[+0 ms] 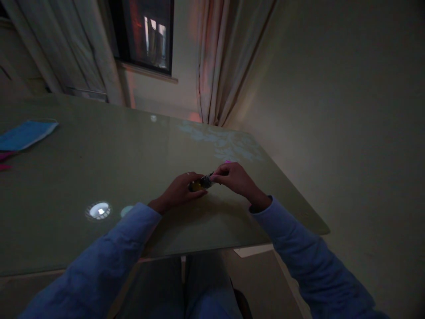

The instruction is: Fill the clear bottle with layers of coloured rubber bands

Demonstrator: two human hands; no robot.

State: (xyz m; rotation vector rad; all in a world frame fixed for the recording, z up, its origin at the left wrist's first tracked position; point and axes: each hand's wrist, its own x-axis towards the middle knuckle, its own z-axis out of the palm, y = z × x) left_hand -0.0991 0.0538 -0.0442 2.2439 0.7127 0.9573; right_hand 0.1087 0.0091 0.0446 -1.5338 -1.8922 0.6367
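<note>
My left hand [182, 189] is wrapped round a small cylinder-shaped object [196, 184], yellowish in the middle with a dark, shiny end. It lies tilted, its dark end up and to the right. The fingertips of my right hand [231, 176] are pinched at that dark end. Whether they grip the end itself or a small part on it is too dark to tell. Both hands are just above the table. A bit of bright pink [227, 161] shows just behind my right hand, mostly hidden by it.
The glossy glass-topped table [133, 150] has its right edge close to a wall [348, 110]. A blue face mask [28, 135] lies at the far left, with a pink item [5, 161] by it. Curtains [215, 57] and a window [149, 35] are beyond. A lamp reflection glares at left.
</note>
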